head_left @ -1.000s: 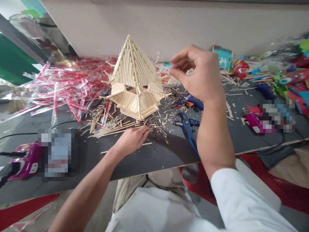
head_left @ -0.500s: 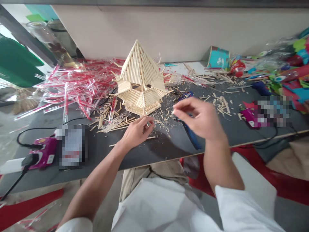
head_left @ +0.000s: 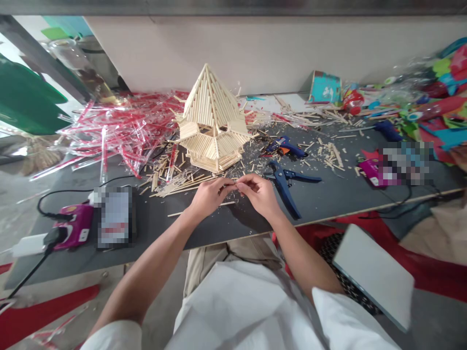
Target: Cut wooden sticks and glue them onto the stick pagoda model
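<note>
Soft light; shadow on tabletop [head_left: 219,228]; edges stretched.

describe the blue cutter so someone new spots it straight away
On the dark table, find the pointed stick model, then look right, just past the right hand. The cutter lies there; unlike the blue glue gun behind it, it has two long handles spread apart.

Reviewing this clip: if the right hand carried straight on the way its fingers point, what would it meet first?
Most likely the left hand: its fingertips lie directly ahead of the right hand's. Whether the two touch is too fine to tell.
</note>
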Demonstrator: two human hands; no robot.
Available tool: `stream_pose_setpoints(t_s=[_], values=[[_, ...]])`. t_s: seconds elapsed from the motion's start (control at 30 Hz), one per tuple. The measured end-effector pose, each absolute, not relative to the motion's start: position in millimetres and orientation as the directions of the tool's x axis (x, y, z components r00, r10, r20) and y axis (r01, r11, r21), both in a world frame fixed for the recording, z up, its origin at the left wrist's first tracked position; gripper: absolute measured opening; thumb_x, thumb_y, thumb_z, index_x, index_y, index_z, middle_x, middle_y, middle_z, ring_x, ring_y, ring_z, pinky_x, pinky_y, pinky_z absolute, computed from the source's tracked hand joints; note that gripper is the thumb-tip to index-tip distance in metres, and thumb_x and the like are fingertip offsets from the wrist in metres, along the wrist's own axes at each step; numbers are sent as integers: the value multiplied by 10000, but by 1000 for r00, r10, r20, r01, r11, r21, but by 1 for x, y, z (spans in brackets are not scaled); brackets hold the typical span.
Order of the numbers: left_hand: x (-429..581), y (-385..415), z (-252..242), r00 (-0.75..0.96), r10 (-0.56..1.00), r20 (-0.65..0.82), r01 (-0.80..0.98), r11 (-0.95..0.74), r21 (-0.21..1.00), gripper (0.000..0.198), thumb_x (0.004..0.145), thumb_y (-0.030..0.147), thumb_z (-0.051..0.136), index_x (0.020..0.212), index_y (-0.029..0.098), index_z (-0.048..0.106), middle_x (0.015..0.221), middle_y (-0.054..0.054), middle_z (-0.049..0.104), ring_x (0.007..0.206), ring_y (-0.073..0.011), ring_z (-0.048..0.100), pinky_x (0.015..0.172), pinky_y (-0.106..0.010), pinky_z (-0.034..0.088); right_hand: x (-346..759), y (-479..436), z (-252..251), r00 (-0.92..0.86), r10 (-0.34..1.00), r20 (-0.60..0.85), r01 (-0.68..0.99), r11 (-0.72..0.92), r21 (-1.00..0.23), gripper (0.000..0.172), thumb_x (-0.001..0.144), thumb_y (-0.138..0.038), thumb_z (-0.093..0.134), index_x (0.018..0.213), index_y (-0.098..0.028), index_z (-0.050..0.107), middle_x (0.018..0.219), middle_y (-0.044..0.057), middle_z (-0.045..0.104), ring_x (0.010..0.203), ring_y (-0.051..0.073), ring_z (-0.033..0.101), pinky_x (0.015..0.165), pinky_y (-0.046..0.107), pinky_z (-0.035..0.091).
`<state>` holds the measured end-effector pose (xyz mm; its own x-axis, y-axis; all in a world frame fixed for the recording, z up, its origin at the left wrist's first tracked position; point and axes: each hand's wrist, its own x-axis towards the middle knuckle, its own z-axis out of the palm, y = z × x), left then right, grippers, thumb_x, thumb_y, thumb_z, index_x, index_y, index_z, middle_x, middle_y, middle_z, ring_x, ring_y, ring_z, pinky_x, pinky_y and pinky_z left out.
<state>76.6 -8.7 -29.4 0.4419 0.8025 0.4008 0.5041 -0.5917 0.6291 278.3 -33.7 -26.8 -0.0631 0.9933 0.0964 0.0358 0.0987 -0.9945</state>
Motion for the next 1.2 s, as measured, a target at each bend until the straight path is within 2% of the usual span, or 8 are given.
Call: stream_pose_setpoints(t_s=[0.1, 0.27, 0.37, 0.5, 0.77, 0.97, 1.2], values=[[75, -9, -27, 465, 775, 427, 447, -622, 642, 231, 1066, 345, 568, 1080, 200, 747, 901, -37, 798, 769, -142, 749, 773, -251, 566, 277, -34, -30, -53, 996, 78, 16, 79, -997, 281, 849, -517, 819, 939, -261, 744, 752, 7, 703, 688, 198, 655, 685, 349, 558], [76, -10, -22, 463, 755, 465, 417, -648, 637, 182, 1054, 277, 588, 1056, 194, 750, 920, -37, 799, 793, -136, 752, 801, -242, 565, 276, -37, -34, -50, 995, 82, -73, 78, -994, 306, 863, -489, 816, 1067, -273, 742, 867, 20, 724, 731, 192, 671, 691, 342, 568], [77, -11, -21, 468, 756, 458, 416, -646, 640, 160, 1044, 257, 599, 1041, 192, 745, 932, -35, 798, 788, -130, 751, 787, -230, 563, 278, -40, -34, -58, 994, 96, -18, 95, -995, 232, 899, -483, 782, 986, -272, 740, 815, 14, 712, 722, 195, 674, 686, 343, 560], [78, -14, -18, 462, 768, 444, 442, -633, 635, 162, 1039, 231, 589, 1028, 185, 743, 890, -26, 795, 785, -126, 741, 780, -219, 552, 277, -43, -32, -44, 993, 108, 6, 109, -994, 257, 912, -505, 760, 972, -257, 721, 803, 11, 708, 703, 188, 665, 686, 341, 554], [79, -14, -10, 417, 824, 384, 378, -542, 751, 141, 1001, 270, 660, 954, 181, 758, 703, 20, 722, 581, -90, 641, 635, -207, 496, 277, -42, -32, -97, 993, 68, -202, 47, -978, 242, 916, -446, 783, 953, -217, 714, 761, -8, 692, 649, 129, 627, 650, 278, 520], [80, -15, -12, 419, 813, 404, 330, -551, 766, 171, 989, 271, 641, 1049, 174, 770, 846, -34, 768, 618, -102, 650, 609, -222, 502, 276, -41, -33, -77, 996, 34, -218, 17, -976, 301, 884, -492, 808, 942, -212, 716, 784, -1, 702, 658, 125, 625, 632, 272, 529], [83, -15, -10, 407, 808, 426, 346, -568, 746, 170, 964, 338, 722, 973, 185, 794, 862, -28, 803, 647, -95, 673, 649, -211, 540, 277, -42, -32, -58, 997, 57, -199, 44, -979, 292, 877, -478, 818, 926, -208, 719, 735, -15, 677, 629, 115, 611, 618, 265, 523]])
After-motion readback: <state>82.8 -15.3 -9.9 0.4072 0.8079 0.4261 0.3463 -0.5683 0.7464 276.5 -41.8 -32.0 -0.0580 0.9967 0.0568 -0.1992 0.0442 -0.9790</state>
